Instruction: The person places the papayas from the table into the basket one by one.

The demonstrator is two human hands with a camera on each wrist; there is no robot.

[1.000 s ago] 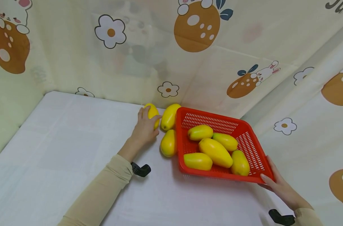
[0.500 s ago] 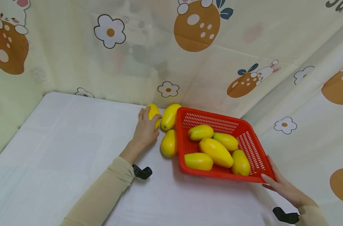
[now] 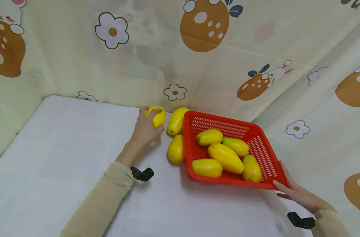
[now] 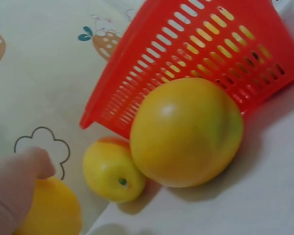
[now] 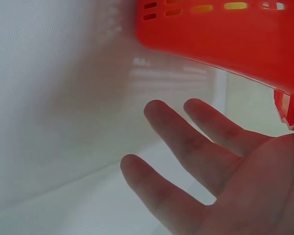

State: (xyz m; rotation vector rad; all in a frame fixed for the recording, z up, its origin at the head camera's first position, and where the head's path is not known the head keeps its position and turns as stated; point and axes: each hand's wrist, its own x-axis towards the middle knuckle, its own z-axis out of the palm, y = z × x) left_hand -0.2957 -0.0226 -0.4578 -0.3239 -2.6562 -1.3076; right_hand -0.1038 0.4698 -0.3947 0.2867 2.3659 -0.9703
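Observation:
My left hand (image 3: pixel 145 130) curls its thumb and fingers round a yellow mango (image 3: pixel 159 119) near the table's back edge. In the left wrist view part of that mango (image 4: pixel 54 210) shows below the thumb. Two more mangoes lie between this hand and a red plastic basket (image 3: pixel 218 119): one at the back (image 3: pixel 177 121), one nearer the front (image 3: pixel 176 149). Several mangoes (image 3: pixel 225 158) lie inside the basket. At its right front corner my right hand (image 3: pixel 301 196) pinches the rim with thumb and forefinger. The other fingers (image 5: pixel 186 142) spread out below the basket in the right wrist view.
A white cloth covers the table (image 3: pixel 79 148). Behind it and along the right side hangs a printed curtain (image 3: pixel 156 59) with flowers and rabbits. Each wrist wears a black camera mount (image 3: pixel 142 174).
My left hand has pulled the mango to the left, away from the neighbouring one, and the mango has turned in its grip. The basket and right hand stay nearly where they were.

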